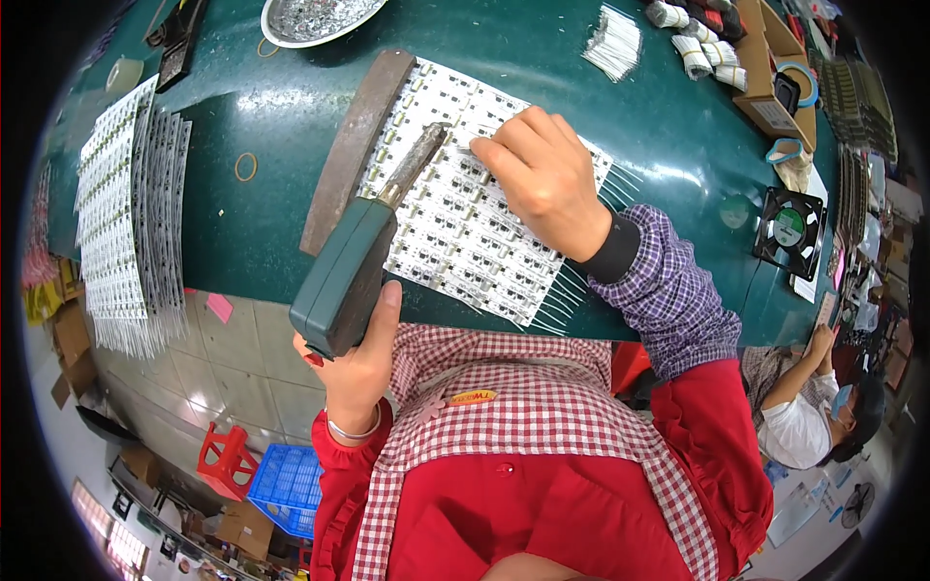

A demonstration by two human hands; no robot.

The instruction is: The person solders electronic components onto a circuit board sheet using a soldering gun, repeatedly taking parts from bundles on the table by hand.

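My left hand (360, 373) is wrapped round the handle of a dark green soldering gun (344, 271). The gun's metal tip (426, 145) points up and right over a white panel of small circuit boards (446, 228). Just right of that tip, my right hand (550, 179) is closed in a pinch low over the panel. What its fingertips hold is too small to make out. Thin white wires (550, 312) stick out along the panel's right edge. A flat brownish bar (354, 155) lies along the panel's left edge.
A stack of similar panels (121, 213) overhangs the table at left. A metal bowl (320, 21) stands at the back. White wire bundles (612, 44), a cardboard box (780, 107) and a black fan (790, 230) are at right. Another person (804, 416) sits beyond.
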